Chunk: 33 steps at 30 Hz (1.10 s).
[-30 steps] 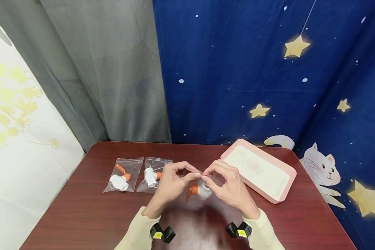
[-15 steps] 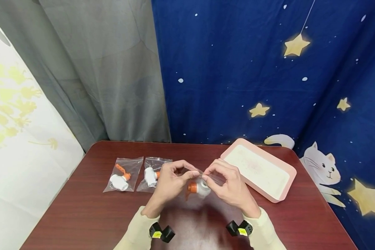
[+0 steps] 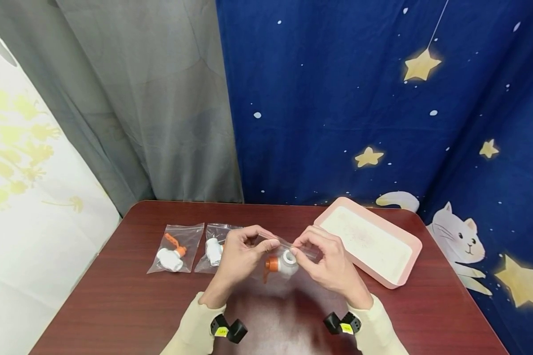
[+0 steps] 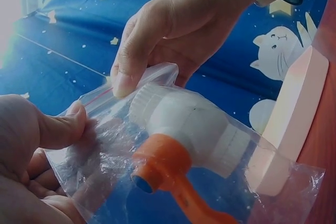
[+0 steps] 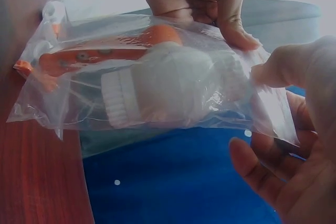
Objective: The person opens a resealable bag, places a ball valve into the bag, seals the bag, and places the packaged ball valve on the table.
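A clear zip bag (image 4: 94, 156) hangs between both hands above the table. Inside it is a white plastic ball valve (image 4: 184, 119) with an orange handle (image 4: 184, 192). My left hand (image 3: 240, 256) pinches the bag's top edge between thumb and fingers. At the other end of that edge, my right hand (image 3: 328, 261) pinches the plastic with thumb and forefinger. A red line marks the zip strip (image 4: 100, 95) between them. Seen from the right wrist, the valve (image 5: 168, 87) lies well inside the bag, below the top edge. Whether the zip is sealed, I cannot tell.
Two more bagged valves lie at the left: one bag (image 3: 191, 239) in full view, the other valve (image 3: 213, 251) partly behind my left hand. A pink tray (image 3: 382, 223) with a whitish base rests at the back right of the dark red table (image 3: 115, 301). Curtains hang behind.
My hands have moved slightly apart along the bag's top edge, so more of the zip strip shows between them. The bagged valve has tilted a little and shows its round opening.
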Tool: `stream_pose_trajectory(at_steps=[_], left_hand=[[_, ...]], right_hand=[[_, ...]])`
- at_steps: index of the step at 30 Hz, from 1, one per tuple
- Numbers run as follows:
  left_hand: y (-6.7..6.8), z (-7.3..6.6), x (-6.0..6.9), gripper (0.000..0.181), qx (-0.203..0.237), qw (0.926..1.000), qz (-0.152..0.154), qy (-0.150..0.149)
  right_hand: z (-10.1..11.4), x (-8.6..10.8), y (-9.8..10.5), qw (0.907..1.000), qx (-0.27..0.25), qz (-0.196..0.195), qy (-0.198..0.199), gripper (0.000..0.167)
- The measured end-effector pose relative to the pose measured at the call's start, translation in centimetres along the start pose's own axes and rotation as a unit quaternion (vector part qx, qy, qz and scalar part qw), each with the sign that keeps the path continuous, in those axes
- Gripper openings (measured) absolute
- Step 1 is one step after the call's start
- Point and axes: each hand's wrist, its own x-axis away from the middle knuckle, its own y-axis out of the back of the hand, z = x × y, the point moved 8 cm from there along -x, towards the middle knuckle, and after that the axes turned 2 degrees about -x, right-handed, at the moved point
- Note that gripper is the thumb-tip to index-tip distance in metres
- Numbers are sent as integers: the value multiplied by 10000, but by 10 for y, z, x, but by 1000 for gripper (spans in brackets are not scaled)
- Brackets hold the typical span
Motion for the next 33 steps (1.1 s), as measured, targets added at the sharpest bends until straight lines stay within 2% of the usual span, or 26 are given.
stream_pose_trajectory(at_steps=[10, 19, 33], left_hand=[[1, 1, -1, 6, 232, 9997, -12, 28], [6, 3, -3, 11, 855, 9960, -95, 227], [9, 1, -2, 12, 930, 9951, -136, 311]], right_hand=[[-2, 1, 2, 9998, 88, 12, -173, 10], [-4, 1, 7, 9995, 248, -17, -191, 17], [-5, 1, 8, 9996, 236, 56, -170, 17]])
